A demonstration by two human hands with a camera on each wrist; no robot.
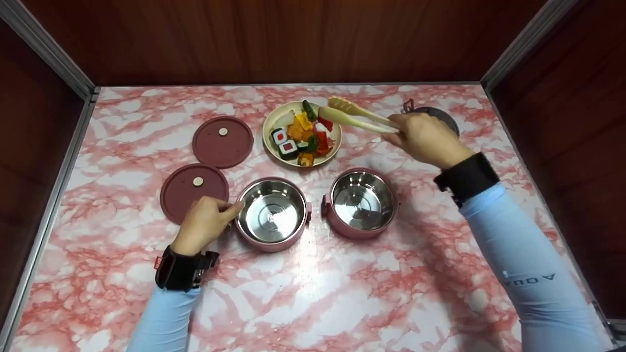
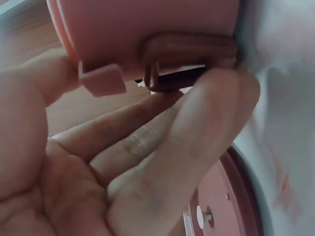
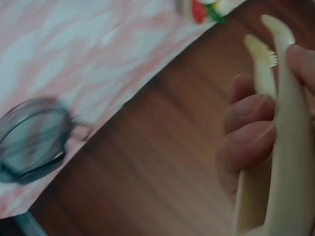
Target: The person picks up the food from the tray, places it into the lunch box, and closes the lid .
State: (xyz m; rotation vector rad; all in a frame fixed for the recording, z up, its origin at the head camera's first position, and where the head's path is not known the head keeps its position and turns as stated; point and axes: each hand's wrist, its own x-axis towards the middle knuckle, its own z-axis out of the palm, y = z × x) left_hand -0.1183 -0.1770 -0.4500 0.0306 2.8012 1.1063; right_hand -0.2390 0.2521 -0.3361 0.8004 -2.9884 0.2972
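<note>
At the left pink steel-lined food container, my left hand holds the side, thumb at the rim. In the left wrist view, the fingers curl against the brown side clasp of that container. My right hand grips cream-coloured tongs, raised over the right edge of a cream plate. Between the tong tips nothing can be seen; the right wrist view shows the tongs' arms slightly apart. Sushi rolls, a cucumber piece and other colourful food pieces lie on the plate.
A second pink container stands lidless to the right of the first. Two maroon lids, one farther back and one nearer, lie at left. Partly behind my right hand is a dark round object. Wooden panels border the table.
</note>
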